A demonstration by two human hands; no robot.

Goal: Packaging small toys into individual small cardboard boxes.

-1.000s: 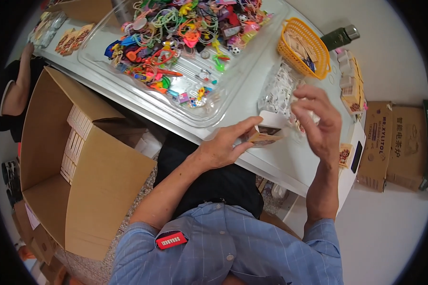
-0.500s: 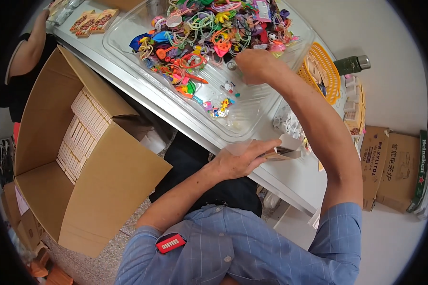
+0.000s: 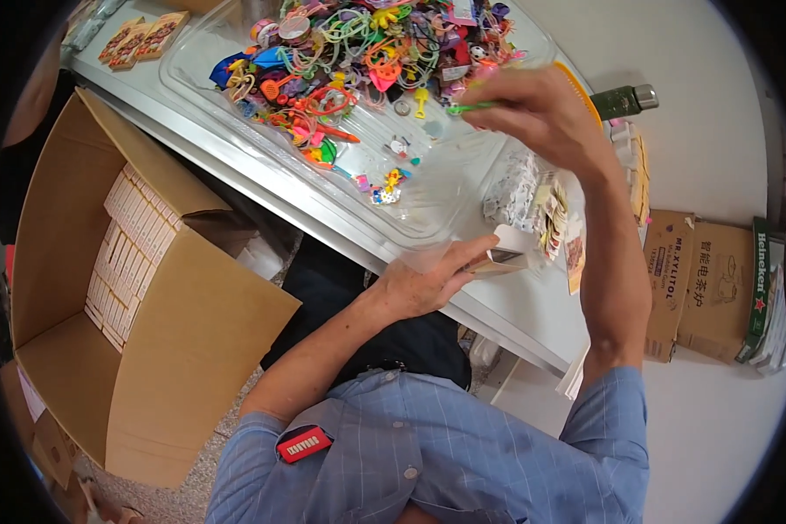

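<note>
At the table's near edge my left hand (image 3: 419, 284) grips a small cardboard box (image 3: 503, 258) whose white end flap stands up. My right hand (image 3: 546, 113) is closed in a pinch over the right side of a clear plastic tub (image 3: 445, 196). A thin bright green piece (image 3: 472, 107) sticks out from its fingertips; its kind cannot be made out. Heaped at the tub's far side are colourful small toys (image 3: 384, 61), with loops, bands and figures among them. A few loose trinkets (image 3: 389, 185) lie in its near part.
To my left stands a large open carton (image 3: 201, 367) packed with rows of small boxes (image 3: 131, 253). Clear plastic packets (image 3: 511, 192) and printed slips (image 3: 550, 214) lie right of the tub. Beyond are a yellow basket (image 3: 578, 86), mostly hidden, and a green bottle (image 3: 624, 102). Another person's arm (image 3: 33, 96) shows far left.
My right hand has lifted from the toy heap and moved right, with a green piece now showing in its fingers. My left hand still holds the small box. The whole view has shifted slightly.
</note>
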